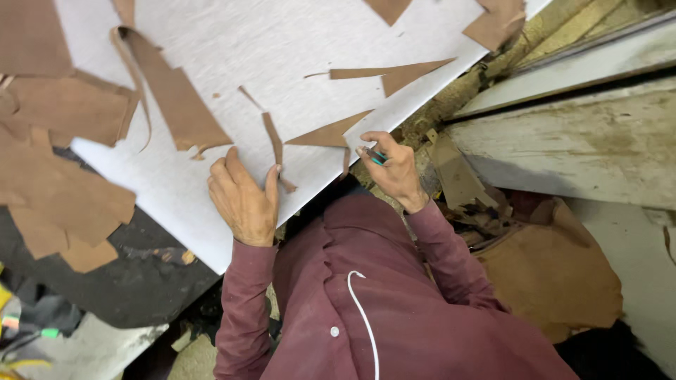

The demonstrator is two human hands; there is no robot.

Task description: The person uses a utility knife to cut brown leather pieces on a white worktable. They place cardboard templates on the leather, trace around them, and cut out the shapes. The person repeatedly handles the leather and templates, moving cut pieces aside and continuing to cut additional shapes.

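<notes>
- The white cutting board (282, 49) is the landmark: a large pale sheet lying slantwise across the worktop, its near edge running just in front of the person's chest.
- The left hand (243, 200) lies flat on the board's near edge, fingers stretched out and loose, gripping nothing; its thumb touches the lower end of a narrow brown strip (273, 144) that runs up the board from there.
- The right hand (394, 169) sits at the board's near-right edge, fingers curled tight around a small tool with a teal handle (378, 157); whether it has a blade, I cannot tell.
- Just beside that hand, on the board, lies a pointed triangular offcut (327, 134) of brown leather-like sheet, its tip aimed toward the board's right edge.
- Further up the board lie a long tapered piece (176, 98) and another angular offcut (401, 74); more scraps sit at the far edge.
- Off the board's left edge, larger brown pieces (63, 190) are stacked loosely, overlapping.
- Off its right edge, below the worktop, a big brown hide (549, 274) lies heaped.
- Judging by the many trimmed scraps, a good deal of cutting looks done; the large uncut sheets suggest plenty remains.
</notes>
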